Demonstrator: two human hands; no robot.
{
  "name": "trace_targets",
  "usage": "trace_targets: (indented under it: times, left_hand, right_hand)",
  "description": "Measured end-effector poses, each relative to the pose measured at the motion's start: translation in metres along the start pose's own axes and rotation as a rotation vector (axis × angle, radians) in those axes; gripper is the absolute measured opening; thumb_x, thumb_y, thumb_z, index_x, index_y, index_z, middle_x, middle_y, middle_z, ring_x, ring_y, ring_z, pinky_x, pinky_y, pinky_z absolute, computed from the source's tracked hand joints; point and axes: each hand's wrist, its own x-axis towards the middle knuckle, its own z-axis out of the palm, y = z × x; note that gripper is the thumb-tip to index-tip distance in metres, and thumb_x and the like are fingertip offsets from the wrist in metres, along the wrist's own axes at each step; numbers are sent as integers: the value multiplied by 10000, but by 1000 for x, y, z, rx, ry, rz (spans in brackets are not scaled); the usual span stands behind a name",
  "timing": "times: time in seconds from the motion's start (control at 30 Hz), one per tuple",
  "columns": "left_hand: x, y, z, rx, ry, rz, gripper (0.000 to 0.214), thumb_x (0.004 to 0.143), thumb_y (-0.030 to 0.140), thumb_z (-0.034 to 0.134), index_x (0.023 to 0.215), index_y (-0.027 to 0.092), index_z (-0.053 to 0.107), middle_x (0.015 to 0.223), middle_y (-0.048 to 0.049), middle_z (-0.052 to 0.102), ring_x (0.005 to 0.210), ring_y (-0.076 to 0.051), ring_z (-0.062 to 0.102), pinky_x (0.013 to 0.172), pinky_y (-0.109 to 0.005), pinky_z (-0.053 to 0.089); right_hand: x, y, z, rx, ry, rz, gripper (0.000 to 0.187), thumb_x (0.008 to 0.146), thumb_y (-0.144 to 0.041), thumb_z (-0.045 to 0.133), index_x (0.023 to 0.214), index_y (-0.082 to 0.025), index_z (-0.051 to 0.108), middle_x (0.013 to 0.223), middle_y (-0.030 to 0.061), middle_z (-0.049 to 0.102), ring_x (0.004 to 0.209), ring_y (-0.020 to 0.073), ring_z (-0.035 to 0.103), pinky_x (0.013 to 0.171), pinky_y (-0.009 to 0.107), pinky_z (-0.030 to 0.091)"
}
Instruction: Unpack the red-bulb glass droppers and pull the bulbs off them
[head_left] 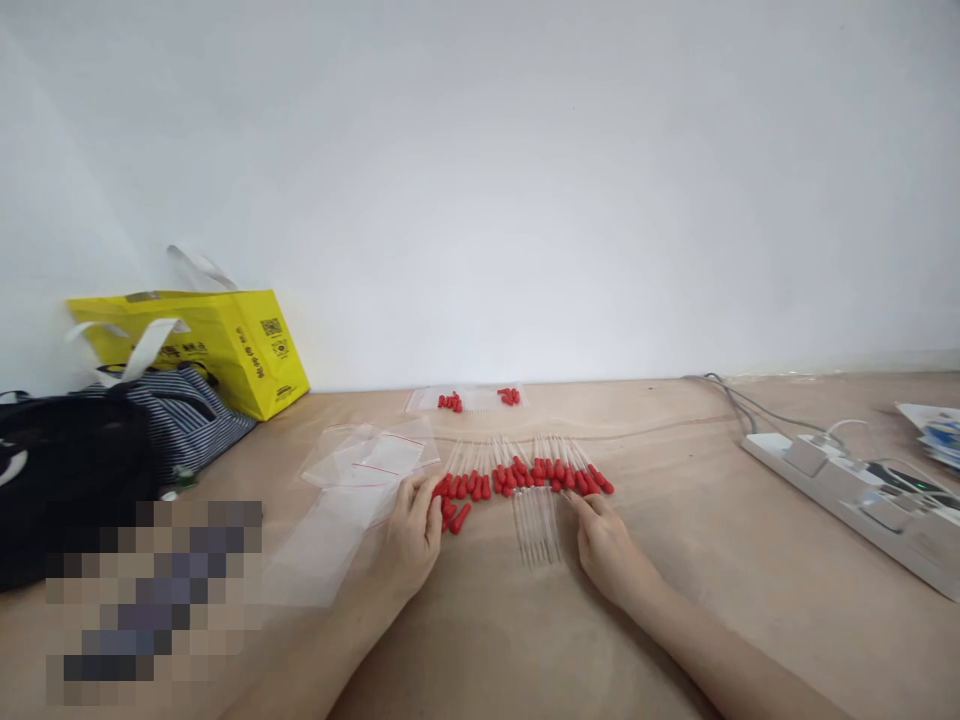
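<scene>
A row of clear glass droppers with red rubber bulbs [525,475] lay on the wooden counter [712,560], at 12 o'clock from both hands. The left hand [412,535] curled its fingers against the row's 9 o'clock end; whether they pinched anything, I could not tell. The right hand [604,545] lay flat and open at the other end, gripping nothing.

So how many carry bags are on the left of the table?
3: yellow tote at the back, striped bag before it, black bag at the frame's left edge. Others may be hidden behind.
</scene>
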Motion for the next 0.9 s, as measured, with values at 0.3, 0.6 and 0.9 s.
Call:
trace_targets:
  times: [0.3, 0.6, 0.9]
  left_hand:
    - [8, -26, -8, 36, 73, -211, 179, 806, 252, 379, 920, 167, 488, 832, -55, 566, 711, -159, 564, 634, -280, 478]
    - [6, -38, -13, 144, -3, -351, 167, 740, 354, 463, 796, 203, 508, 779, -27, 635, 760, -195, 586, 710, -329, 422]
    - [7, -35, -15, 154, -102, -469, 166, 710, 371, 479, 709, 211, 525, 725, -4, 649, 755, -193, 597, 748, -341, 392]
  right_hand:
    - [5, -19, -2, 79, -40, 25, 303, 708, -10, 338, 892, -129, 547, 933, 140, 540, 868, 211, 549, 716, 338, 501]
    - [5, -23, -8, 123, -82, 11, 235, 738, -29, 361, 776, -148, 561, 885, 118, 563, 851, 205, 561, 721, 331, 506]
    - [6, -19, -5, 146, -124, -52, 294, 751, -20, 344, 904, -133, 568, 908, 117, 575, 862, 193, 571, 717, 307, 511]
